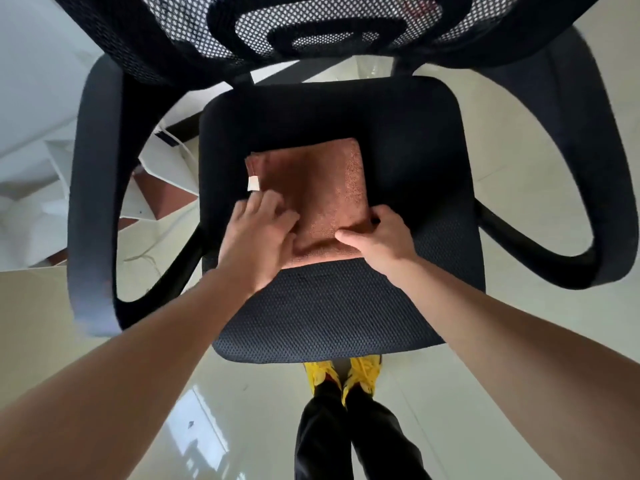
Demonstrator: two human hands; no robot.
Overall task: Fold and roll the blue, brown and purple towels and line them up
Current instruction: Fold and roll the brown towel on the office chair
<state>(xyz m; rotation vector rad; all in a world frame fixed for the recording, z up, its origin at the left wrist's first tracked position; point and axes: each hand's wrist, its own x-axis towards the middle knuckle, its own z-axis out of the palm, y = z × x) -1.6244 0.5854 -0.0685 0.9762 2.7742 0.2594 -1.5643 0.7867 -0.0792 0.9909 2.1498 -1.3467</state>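
Observation:
A folded brown towel (pixel 322 188) lies flat on the black mesh seat of an office chair (pixel 346 313), a small white tag at its left edge. My left hand (pixel 258 237) rests on the towel's near left part with its fingers curled into the cloth. At the near right corner, my right hand (pixel 377 237) grips the towel, thumb on top and fingers curled round the edge. The towel's near edge looks slightly turned up between the two hands. No blue or purple towel is in view.
The chair's mesh backrest (pixel 311 32) rises at the far side and its black armrests (pixel 93 188) curve on both sides. The floor is glossy pale tile (pixel 207 410). My legs in black trousers and yellow shoes (pixel 343 375) stand under the seat's front edge.

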